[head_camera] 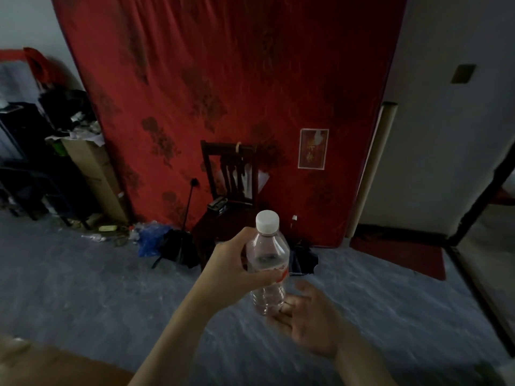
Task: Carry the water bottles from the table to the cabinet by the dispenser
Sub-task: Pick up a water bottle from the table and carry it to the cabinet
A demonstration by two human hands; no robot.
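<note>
From my remote seat the room reads dim and soft, and much of it is hard to make out. The left hand (235,260) holds a clear water bottle (268,263) upright in mid-air above the floor, its fingers (262,280) curled round the middle so that they cover part of the red-and-white label; the white cap (267,222) stands free above the grip. The right hand (305,320) is blurred, palm up with fingers spread and relaxed just under and beside the bottle's base; I cannot tell whether it touches the plastic. Both forearms are cut off by the bottom edge. At the lower left corner a brownish surface (55,366) shows only as a smear, and I cannot say what it is. Ahead, a dark wooden chair (228,190) stands against a red patterned mattress (223,93) leaning on the wall, the bottle and hand hiding the chair's front. Left of it a cardboard box (94,174) and dark clutter (67,112) crowd the wall, with a blue bag (149,238) on the floor nearby. The grey floor (97,288) lies open between me and these things. On the right a doorway (496,218) is clipped by the frame edge.
</note>
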